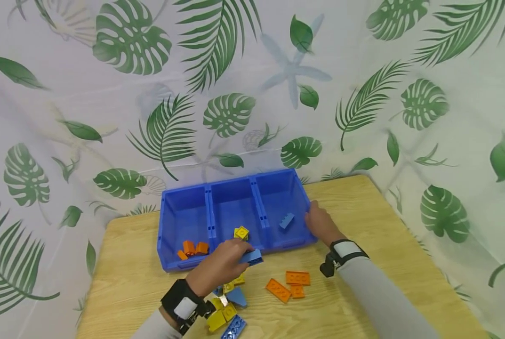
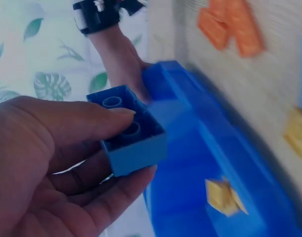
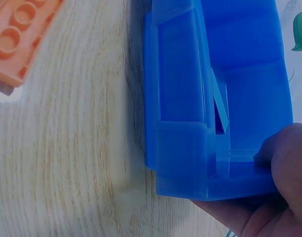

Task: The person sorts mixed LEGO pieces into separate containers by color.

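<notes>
My left hand (image 1: pixel 228 260) pinches a blue building block (image 2: pixel 133 133) between thumb and fingers, its hollow underside showing in the left wrist view. It hangs over the front edge of a blue three-part bin (image 1: pixel 237 181), by the middle compartment. My right hand (image 1: pixel 320 223) grips the bin's right side wall, thumb inside and fingers outside, as the right wrist view shows. One blue block (image 1: pixel 286 221) lies in the right compartment. Yellow blocks (image 1: pixel 241 232) sit in the middle one, and several orange blocks (image 1: pixel 188 247) in the left.
On the wooden table (image 1: pixel 341 301), orange blocks (image 1: pixel 278 290) lie in front of the bin. A mixed pile of yellow blocks (image 1: pixel 216 320) and blue blocks (image 1: pixel 234 327) lies near my left wrist, partly hidden by it. A leaf-patterned curtain (image 1: pixel 252 117) hangs behind the table.
</notes>
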`<state>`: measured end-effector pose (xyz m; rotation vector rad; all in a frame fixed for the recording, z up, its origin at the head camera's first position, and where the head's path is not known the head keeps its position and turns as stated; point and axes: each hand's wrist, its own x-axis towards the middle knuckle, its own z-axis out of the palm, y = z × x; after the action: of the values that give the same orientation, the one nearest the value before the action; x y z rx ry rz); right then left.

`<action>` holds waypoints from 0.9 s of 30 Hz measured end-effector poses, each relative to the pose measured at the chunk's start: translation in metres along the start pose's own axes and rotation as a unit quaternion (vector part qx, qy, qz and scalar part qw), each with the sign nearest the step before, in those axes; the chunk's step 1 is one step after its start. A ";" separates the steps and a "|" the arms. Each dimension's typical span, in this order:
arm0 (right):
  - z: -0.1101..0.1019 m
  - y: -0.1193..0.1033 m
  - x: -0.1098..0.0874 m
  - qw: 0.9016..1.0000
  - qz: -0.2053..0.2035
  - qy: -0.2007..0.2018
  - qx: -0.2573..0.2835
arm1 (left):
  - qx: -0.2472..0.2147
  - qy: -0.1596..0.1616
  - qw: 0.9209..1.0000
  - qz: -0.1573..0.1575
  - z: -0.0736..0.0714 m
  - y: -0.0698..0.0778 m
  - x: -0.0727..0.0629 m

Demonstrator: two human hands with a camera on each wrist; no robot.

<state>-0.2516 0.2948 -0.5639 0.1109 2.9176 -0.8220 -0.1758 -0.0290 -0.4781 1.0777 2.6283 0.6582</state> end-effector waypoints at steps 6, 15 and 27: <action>0.000 -0.002 0.001 1.000 0.011 -0.006 0.009 | 0.031 0.035 0.997 0.053 -0.006 0.018 0.055; -0.001 0.002 -0.001 1.000 -0.011 0.012 -0.002 | 0.049 0.027 0.998 -0.008 0.009 0.031 0.134; -0.001 0.005 -0.004 0.999 -0.028 0.028 0.005 | 0.142 0.039 0.989 -0.026 0.062 0.035 0.177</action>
<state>-0.2476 0.2996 -0.5657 0.0541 2.9820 -0.8558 -0.2564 0.1383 -0.5214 1.0715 2.8718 0.3265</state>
